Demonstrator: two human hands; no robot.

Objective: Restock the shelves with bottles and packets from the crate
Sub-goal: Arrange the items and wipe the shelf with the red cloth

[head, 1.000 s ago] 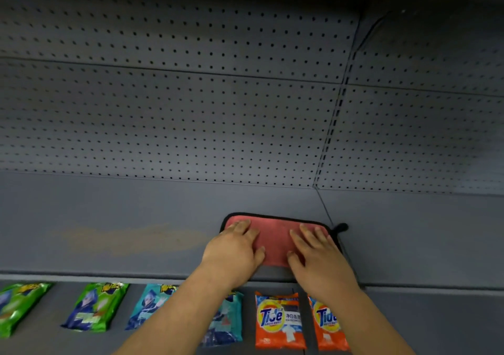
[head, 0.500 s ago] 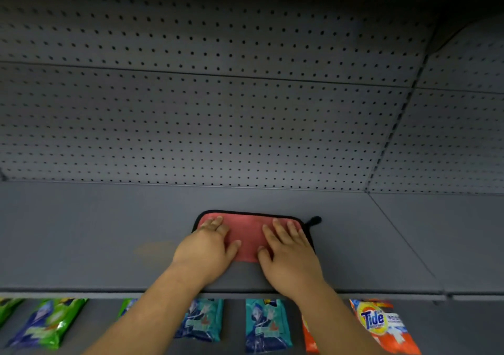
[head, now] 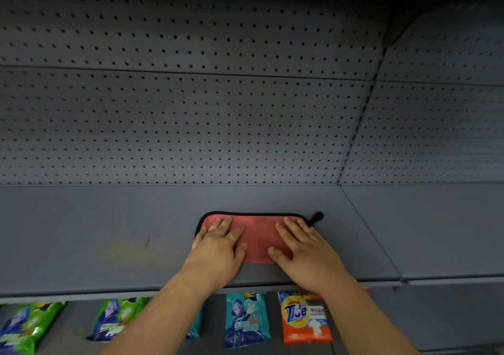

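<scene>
Head view: the landmark is a pink cloth (head: 257,238) with a black hem, lying flat on the grey shelf (head: 81,223). Left of the cloth the shelf surface runs bare to the picture's edge, marked only by a faint brownish stain (head: 128,248). The left hand (head: 218,248) lies palm down on the cloth's left end, fingers straight and spread, pressing rather than gripping; its outer fingers overhang the cloth's left hem. The right hand (head: 305,251) lies the same way on the cloth's right end, fingers straight, thumb reaching inward. Bare cloth shows between the two hands. A black loop (head: 316,216) sticks out at the cloth's far right corner. Right of the cloth a seam (head: 368,232) crosses the shelf, with more open surface beyond it. Behind the cloth rises a pegboard (head: 191,123). The cloth's near edge lies short of the shelf lip (head: 81,293). Below that lip, on a lower shelf, packets lie in a row: two green packets (head: 27,324), a teal packet (head: 245,319) below the cloth, and an orange Tide packet (head: 305,316) under the right forearm.
</scene>
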